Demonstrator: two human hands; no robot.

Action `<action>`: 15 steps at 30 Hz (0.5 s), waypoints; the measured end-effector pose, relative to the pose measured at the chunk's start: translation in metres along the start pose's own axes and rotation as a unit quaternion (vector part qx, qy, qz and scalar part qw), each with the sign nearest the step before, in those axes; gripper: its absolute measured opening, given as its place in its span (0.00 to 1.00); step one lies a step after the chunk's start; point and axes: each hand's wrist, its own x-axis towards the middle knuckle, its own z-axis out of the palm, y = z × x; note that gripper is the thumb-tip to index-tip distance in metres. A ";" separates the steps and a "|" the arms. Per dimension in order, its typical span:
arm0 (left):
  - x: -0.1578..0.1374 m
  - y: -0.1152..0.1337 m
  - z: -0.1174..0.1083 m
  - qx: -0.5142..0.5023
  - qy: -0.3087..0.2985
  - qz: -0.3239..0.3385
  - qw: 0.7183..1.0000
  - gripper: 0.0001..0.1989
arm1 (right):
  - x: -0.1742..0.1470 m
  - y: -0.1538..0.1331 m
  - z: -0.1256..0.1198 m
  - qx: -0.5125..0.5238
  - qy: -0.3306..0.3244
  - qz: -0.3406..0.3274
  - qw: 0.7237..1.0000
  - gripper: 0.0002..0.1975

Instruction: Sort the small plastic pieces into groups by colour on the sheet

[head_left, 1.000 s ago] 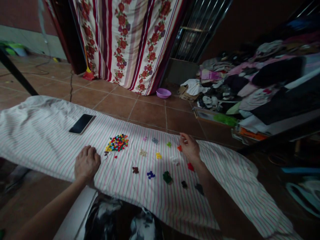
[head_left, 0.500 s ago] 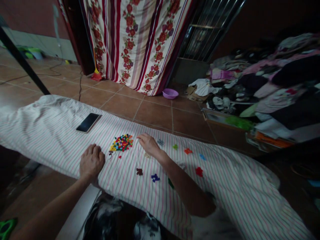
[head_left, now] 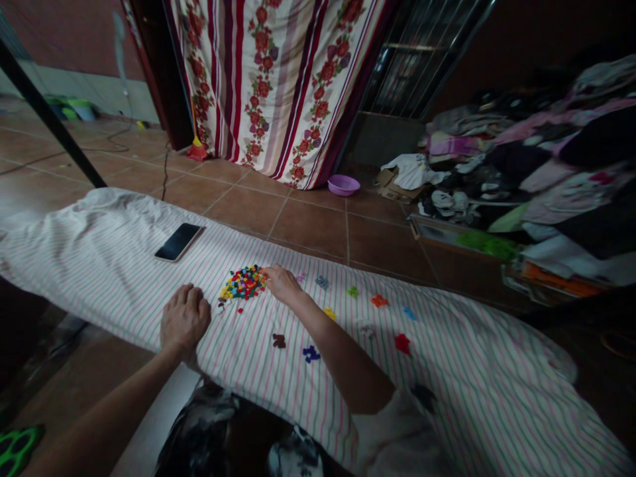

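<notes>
My right hand (head_left: 282, 283) reaches to the right edge of a heap of small mixed-colour pieces (head_left: 243, 283). Its fingers are pinched together at the heap; anything between the tips is too small to make out. Palm down on the striped cloth (head_left: 124, 291), my left hand (head_left: 185, 318) lies left of the heap with nothing visible in it. Small single-colour groups lie to the right: brown pieces (head_left: 279, 340), dark blue pieces (head_left: 311, 354), yellow pieces (head_left: 329, 313), grey pieces (head_left: 322, 282), green pieces (head_left: 352, 291), orange pieces (head_left: 379, 301) and red pieces (head_left: 402, 343). My right forearm covers part of the cloth.
A phone (head_left: 179, 242) lies on the cloth behind my left hand. Light blue pieces (head_left: 410, 313) and whitish pieces (head_left: 366, 329) sit farther right. On the tiled floor beyond are a purple basin (head_left: 343, 185) and a large heap of clothes (head_left: 536, 159).
My right hand has moved left, from beside the heap to its right edge. Yellow and pink pieces now show past my arm. My left hand stays in place; the view has shifted slightly.
</notes>
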 end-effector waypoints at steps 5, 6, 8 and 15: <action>0.000 0.001 -0.001 0.004 -0.010 -0.001 1.000 0.17 | -0.002 0.001 0.003 0.000 0.014 0.012 1.000 0.14; 0.000 0.002 -0.001 0.006 -0.009 -0.001 1.000 0.17 | -0.002 0.001 0.004 -0.001 0.016 0.013 1.000 0.14; 0.000 0.003 -0.002 0.010 -0.008 -0.004 1.000 0.17 | -0.003 0.001 0.004 -0.003 0.016 0.016 1.000 0.13; 0.000 0.002 -0.001 0.022 -0.017 0.006 1.000 0.17 | -0.005 0.002 0.002 -0.008 0.026 0.015 1.000 0.12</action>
